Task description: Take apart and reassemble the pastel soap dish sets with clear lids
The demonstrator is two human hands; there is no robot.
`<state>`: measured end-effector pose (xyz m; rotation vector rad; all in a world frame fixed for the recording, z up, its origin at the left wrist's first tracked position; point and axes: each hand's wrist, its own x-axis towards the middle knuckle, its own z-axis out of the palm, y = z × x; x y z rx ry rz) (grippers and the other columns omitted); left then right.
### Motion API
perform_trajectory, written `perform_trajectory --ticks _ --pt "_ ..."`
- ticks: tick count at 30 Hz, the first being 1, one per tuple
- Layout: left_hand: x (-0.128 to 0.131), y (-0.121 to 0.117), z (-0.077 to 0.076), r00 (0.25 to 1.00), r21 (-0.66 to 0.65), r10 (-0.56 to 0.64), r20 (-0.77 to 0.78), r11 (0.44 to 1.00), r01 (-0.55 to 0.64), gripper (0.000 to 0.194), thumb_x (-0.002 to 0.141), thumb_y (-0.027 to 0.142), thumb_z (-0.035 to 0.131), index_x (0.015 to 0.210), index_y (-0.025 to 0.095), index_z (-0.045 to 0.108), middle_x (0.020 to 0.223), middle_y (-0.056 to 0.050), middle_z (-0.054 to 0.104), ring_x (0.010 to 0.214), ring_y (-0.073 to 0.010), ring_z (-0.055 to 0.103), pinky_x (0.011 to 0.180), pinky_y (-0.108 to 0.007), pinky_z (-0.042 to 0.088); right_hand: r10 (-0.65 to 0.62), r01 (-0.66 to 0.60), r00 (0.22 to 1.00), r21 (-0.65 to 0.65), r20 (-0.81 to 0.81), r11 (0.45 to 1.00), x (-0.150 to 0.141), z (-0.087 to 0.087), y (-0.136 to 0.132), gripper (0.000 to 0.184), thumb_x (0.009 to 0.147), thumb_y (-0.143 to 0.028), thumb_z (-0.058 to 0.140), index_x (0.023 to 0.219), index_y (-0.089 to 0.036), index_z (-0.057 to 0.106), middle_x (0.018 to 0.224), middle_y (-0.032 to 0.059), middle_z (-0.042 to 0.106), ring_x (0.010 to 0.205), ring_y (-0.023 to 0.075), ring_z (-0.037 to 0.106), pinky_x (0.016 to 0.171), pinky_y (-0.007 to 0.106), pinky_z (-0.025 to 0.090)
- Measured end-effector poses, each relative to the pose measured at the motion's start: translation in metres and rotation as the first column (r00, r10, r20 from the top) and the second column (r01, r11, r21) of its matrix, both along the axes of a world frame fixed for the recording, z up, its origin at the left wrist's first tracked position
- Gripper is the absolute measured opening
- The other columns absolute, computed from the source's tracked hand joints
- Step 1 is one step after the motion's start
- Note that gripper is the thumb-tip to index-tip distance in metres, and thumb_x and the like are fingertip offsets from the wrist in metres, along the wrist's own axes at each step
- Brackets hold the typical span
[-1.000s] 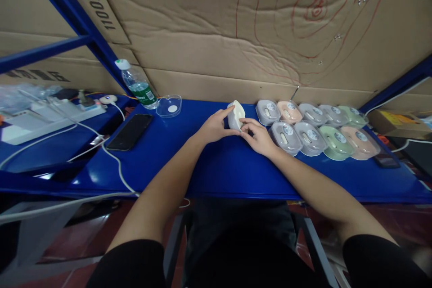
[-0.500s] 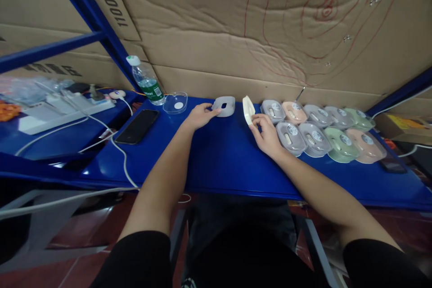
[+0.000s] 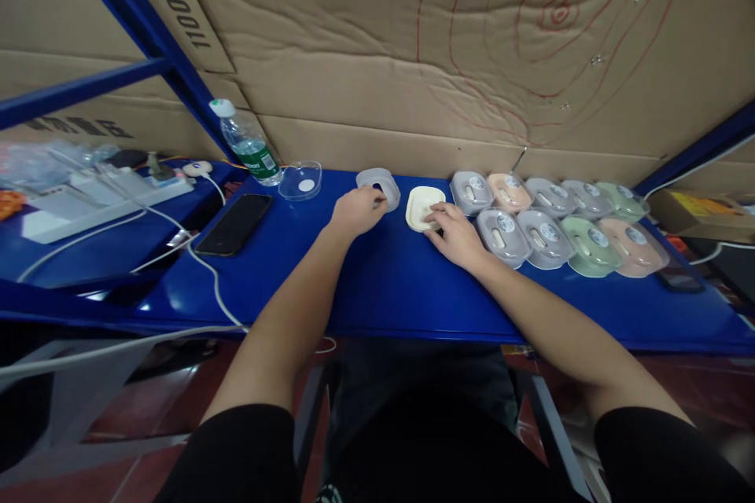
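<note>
Left hand half-curled at 1 grey cover, hold unclear; right hand pinches 1 cream tray beside 9 boxes.

Grey rounded cover, partly hidden (dark opening in top); cream tray just beside, round-cornered.

Light: moderate, even (rather flat, really) | Glare: lids, 3 o'clock; desk, 8 o'clock | Tray: pale, detail faint | Lap: near black, 6 o'clock | Clutter: soft, 9 o'clock | Edges: wide-angle stretch
</note>
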<state>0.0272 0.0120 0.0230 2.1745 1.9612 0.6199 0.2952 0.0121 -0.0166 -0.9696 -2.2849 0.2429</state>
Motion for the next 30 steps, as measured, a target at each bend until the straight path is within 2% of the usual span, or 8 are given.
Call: perform_trajectory --ticks 5,9,12,14,18,24,27,30 --pt "-0.020 0.000 0.006 0.972 -0.049 0.233 -0.033 0.971 -0.235 0.045 0.097 0.059 0.058 0.099 0.021 0.083 0.110 -0.016 0.078 0.107 -0.0393 0.072 0.092 -0.054 0.055 -0.043 0.038 0.997 0.076 0.069 0.996 0.000 0.000 0.001 0.025 0.090 -0.023 0.076 0.115 -0.023 0.076 0.128 0.0144 0.066 0.118 0.0365 0.063 0.106 0.061 0.053" --pt "-0.042 0.003 0.003 0.930 0.070 0.367 0.010 0.928 -0.366 0.044 0.094 0.056 0.064 0.110 0.020 0.081 0.126 -0.019 0.072 0.116 -0.0415 0.067 0.097 -0.056 0.053 -0.095 0.082 0.987 0.109 0.128 0.991 -0.001 0.003 -0.004 0.023 0.092 -0.026 0.075 0.115 -0.022 0.077 0.112 0.0135 0.067 0.104 0.0337 0.065 0.096 0.054 0.057" --pt "-0.055 0.004 -0.001 0.869 0.199 0.495 0.020 0.850 -0.488 0.052 0.092 0.059 0.066 0.123 0.019 0.078 0.138 -0.022 0.066 0.131 -0.0456 0.056 0.107 -0.059 0.047 -0.120 0.111 0.974 0.058 0.192 0.992 -0.002 0.006 -0.008 0.023 0.096 -0.027 0.070 0.117 -0.022 0.077 0.112 0.0127 0.068 0.105 0.0309 0.067 0.092 0.046 0.058" --pt "-0.060 0.006 -0.004 0.825 0.195 0.565 0.022 0.807 -0.558 0.061 0.090 0.062 0.066 0.132 0.019 0.074 0.146 -0.023 0.062 0.139 -0.0474 0.050 0.113 -0.062 0.040 -0.132 0.128 0.960 0.034 0.247 0.991 -0.002 0.009 -0.010 0.023 0.100 -0.027 0.066 0.119 -0.021 0.077 0.114 0.0126 0.070 0.107 0.0300 0.067 0.095 0.043 0.056" --pt "-0.064 0.012 -0.010 0.807 0.023 0.590 0.024 0.807 -0.590 0.072 0.086 0.067 0.067 0.141 0.020 0.066 0.147 -0.023 0.064 0.141 -0.0485 0.049 0.117 -0.063 0.032 -0.126 0.131 0.938 0.007 0.323 0.991 -0.003 0.014 -0.010 0.026 0.104 -0.027 0.060 0.123 -0.020 0.076 0.115 0.0119 0.077 0.108 0.0291 0.068 0.100 0.042 0.052" --pt "-0.073 0.021 -0.015 0.793 -0.019 0.596 0.129 0.801 -0.599 0.044 0.091 0.038 0.065 0.133 0.025 0.070 0.139 -0.013 0.073 0.138 -0.0414 0.058 0.120 -0.061 0.025 -0.112 0.118 0.928 0.005 0.354 0.993 -0.006 0.015 -0.008 0.031 0.105 -0.030 0.057 0.127 -0.019 0.076 0.120 0.0127 0.078 0.112 0.0305 0.067 0.103 0.044 0.052" --pt "-0.079 0.024 -0.018 0.773 -0.014 0.604 0.196 0.790 -0.613 0.036 0.092 0.033 0.065 0.127 0.027 0.071 0.134 -0.010 0.076 0.134 -0.0386 0.062 0.118 -0.061 0.026 -0.074 0.083 0.937 -0.011 0.340 0.996 -0.008 0.012 -0.006 0.045 0.105 -0.032 0.056 0.146 -0.014 0.065 0.137 0.0165 0.072 0.129 0.0332 0.064 0.113 0.049 0.049" --pt "-0.086 0.026 -0.022 0.759 -0.002 0.611 0.224 0.779 -0.627 0.032 0.093 0.030 0.064 0.123 0.027 0.073 0.126 -0.010 0.079 0.129 -0.0375 0.065 0.117 -0.061 0.028 0.009 0.013 0.945 -0.066 0.325 0.998 -0.009 0.009 -0.003 0.059 0.105 -0.029 0.054 0.162 -0.016 0.047 0.164 0.0142 0.054 0.151 0.0346 0.049 0.125 0.056 0.038"
